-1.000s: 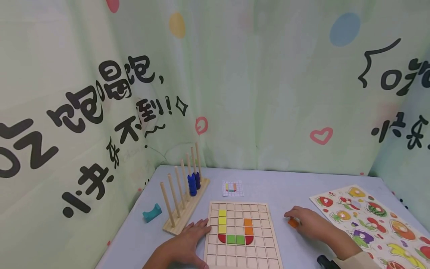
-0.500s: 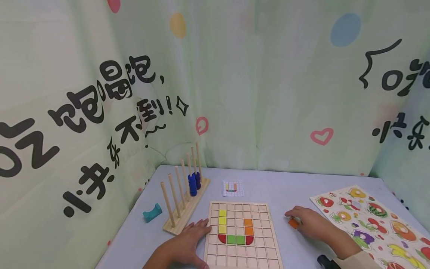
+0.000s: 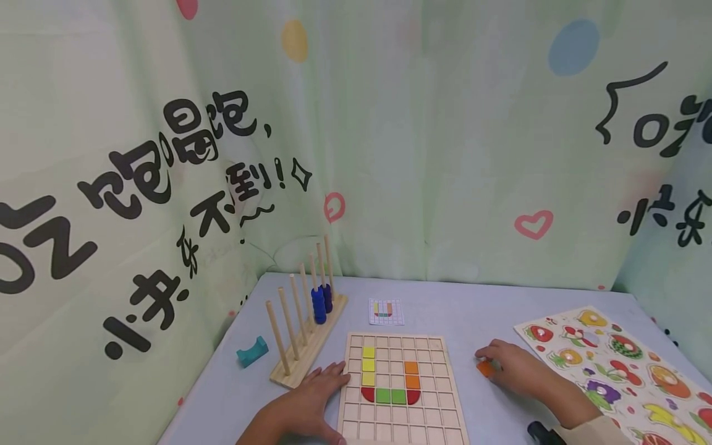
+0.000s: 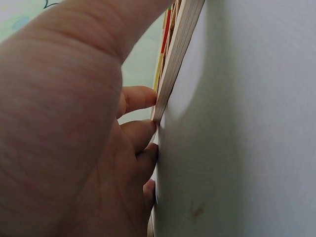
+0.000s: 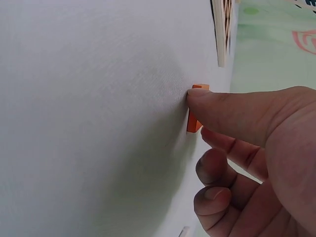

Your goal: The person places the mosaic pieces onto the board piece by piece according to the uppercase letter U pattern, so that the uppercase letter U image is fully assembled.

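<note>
A wooden grid board (image 3: 434,420) lies on the table, with yellow (image 3: 368,365), green (image 3: 382,396), orange (image 3: 411,374) and red (image 3: 413,397) pieces forming a U shape. My left hand (image 3: 306,402) rests spread at its left side. In the left wrist view, the fingertips (image 4: 145,96) touch the board's edge (image 4: 180,49). To the right of the board, my right hand (image 3: 512,368) holds an orange block (image 3: 486,369) low at the tabletop. The right wrist view has the thumb (image 5: 222,108) pressed on this block, the other fingers curled below; the index finger is partly hidden.
A wooden peg stand (image 3: 308,346) with blue rings (image 3: 318,306) stands left of the board, beside a teal piece (image 3: 253,352). Behind the board lies a small pattern card (image 3: 385,312). A fruit picture sheet (image 3: 612,364) covers the right side, and a curtain (image 3: 423,154) hangs behind.
The right hand has shifted very slightly at the orange block. The left hand, the board and its pieces stay where they were.
</note>
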Demonstrator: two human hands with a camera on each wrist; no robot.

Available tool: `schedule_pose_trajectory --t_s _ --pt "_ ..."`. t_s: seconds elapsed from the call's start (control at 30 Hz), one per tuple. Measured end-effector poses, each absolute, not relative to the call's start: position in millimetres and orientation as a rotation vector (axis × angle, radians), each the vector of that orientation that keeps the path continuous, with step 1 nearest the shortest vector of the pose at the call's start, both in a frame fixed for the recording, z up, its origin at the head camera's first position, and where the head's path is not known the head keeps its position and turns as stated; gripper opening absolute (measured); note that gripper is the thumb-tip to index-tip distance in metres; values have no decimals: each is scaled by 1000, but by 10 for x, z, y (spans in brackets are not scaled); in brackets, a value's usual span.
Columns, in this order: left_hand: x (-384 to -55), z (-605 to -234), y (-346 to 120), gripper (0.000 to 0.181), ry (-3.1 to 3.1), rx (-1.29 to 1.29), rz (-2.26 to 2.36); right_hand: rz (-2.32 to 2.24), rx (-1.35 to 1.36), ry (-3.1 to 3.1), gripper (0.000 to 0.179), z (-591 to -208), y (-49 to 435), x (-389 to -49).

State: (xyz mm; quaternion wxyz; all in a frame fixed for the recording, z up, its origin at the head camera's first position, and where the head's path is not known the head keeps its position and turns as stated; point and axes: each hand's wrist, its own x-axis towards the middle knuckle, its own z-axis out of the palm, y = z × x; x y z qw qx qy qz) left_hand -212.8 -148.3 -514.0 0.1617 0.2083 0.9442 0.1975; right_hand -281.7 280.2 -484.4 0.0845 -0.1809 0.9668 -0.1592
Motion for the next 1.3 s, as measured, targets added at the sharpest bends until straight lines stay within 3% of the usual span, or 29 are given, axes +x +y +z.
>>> schedule_pose_trajectory --t_s 1.3 --pt "-2115 -5097 -1469 112 2676 556 570 -499 -578 2856 30 -4820 2543 -2822"
